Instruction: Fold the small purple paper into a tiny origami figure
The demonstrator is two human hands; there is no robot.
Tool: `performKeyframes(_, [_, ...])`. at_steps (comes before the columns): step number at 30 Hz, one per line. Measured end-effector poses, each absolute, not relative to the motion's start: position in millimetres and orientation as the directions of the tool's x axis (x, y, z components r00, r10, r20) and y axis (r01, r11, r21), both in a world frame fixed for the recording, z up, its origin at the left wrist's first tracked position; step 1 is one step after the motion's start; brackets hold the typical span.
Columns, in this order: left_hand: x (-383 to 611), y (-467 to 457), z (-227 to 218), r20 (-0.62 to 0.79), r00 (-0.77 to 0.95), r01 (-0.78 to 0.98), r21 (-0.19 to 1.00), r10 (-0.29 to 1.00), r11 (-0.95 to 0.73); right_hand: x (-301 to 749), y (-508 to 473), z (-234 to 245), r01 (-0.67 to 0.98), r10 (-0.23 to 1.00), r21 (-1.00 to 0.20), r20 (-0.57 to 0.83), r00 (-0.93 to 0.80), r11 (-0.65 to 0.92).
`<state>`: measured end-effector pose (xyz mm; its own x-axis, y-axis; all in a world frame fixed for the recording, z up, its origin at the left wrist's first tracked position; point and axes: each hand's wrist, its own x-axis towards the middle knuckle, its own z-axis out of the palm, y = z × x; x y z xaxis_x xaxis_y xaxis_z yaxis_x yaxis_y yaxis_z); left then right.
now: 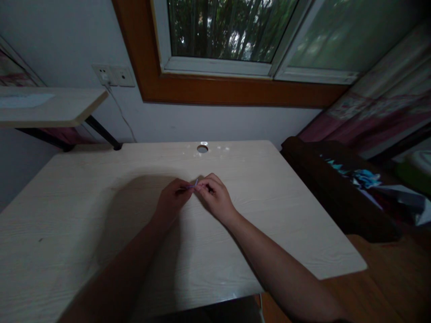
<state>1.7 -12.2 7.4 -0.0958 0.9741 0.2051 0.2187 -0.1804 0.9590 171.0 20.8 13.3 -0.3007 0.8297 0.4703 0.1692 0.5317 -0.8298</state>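
Both hands meet over the middle of a pale wood-grain desk [235, 260]. Between their fingertips is a thin purple strip [196, 182], too small for me to tell its kind; a short end of it sticks up. My left hand [172, 197] is closed, pinching the strip's left part between thumb and forefinger. From the other side my right hand [215, 195] pinches it too, its fingers curled and its fingertips close to those of the left. Most of the strip is hidden by the fingers.
A round cable hole [202, 149] lies near the desk's back edge. At left a raised shelf [43, 117] stands on black legs. A white cord [121, 112] hangs from a wall socket [112, 75]. Dark furniture [323, 193] with cloth on it is beyond the right edge.
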Motion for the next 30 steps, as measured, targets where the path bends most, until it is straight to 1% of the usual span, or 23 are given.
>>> performKeyframes(3, [-0.5, -11.9, 7.3, 0.207, -0.100, 0.255, 0.951, 0.973, -0.176, 171.6, 20.4, 13.7, 0.184, 0.832, -0.827, 0.468, -0.297, 0.531])
performKeyframes(6, [-1.8, -10.5, 5.5, 0.192, -0.109, 0.242, 0.957, 0.975, -0.162, 171.8, 20.2, 12.9, 0.194, 0.840, -0.833, 0.454, -0.299, 0.519])
performKeyframes(8, [-2.4, -9.7, 4.5, 0.173, -0.116, 0.235, 0.961, 0.978, -0.142, 171.8, 20.1, 12.1, 0.192, 0.843, -0.837, 0.449, -0.296, 0.512])
performKeyframes(14, [-1.8, -10.8, 8.8, 0.156, -0.132, 0.287, 0.951, 0.979, -0.113, 171.0, 19.8, 11.3, 0.172, 0.849, -0.850, 0.437, -0.296, 0.498])
performKeyframes(20, [0.5, -11.7, 12.3, 0.168, -0.136, 0.308, 0.944, 0.976, -0.119, 171.0, 20.8, 11.3, 0.154, 0.861, -0.874, 0.399, -0.314, 0.461])
performKeyframes(27, [-0.9, -10.7, 8.9, 0.171, -0.108, 0.348, 0.929, 0.979, -0.124, 169.4, 24.0, 7.3, 0.110, 0.850, -0.881, 0.401, -0.341, 0.460])
performKeyframes(30, [0.2, -10.3, 8.8, 0.164, -0.112, 0.345, 0.931, 0.980, -0.116, 169.2, 25.2, 4.8, 0.120, 0.844, -0.876, 0.402, -0.354, 0.467])
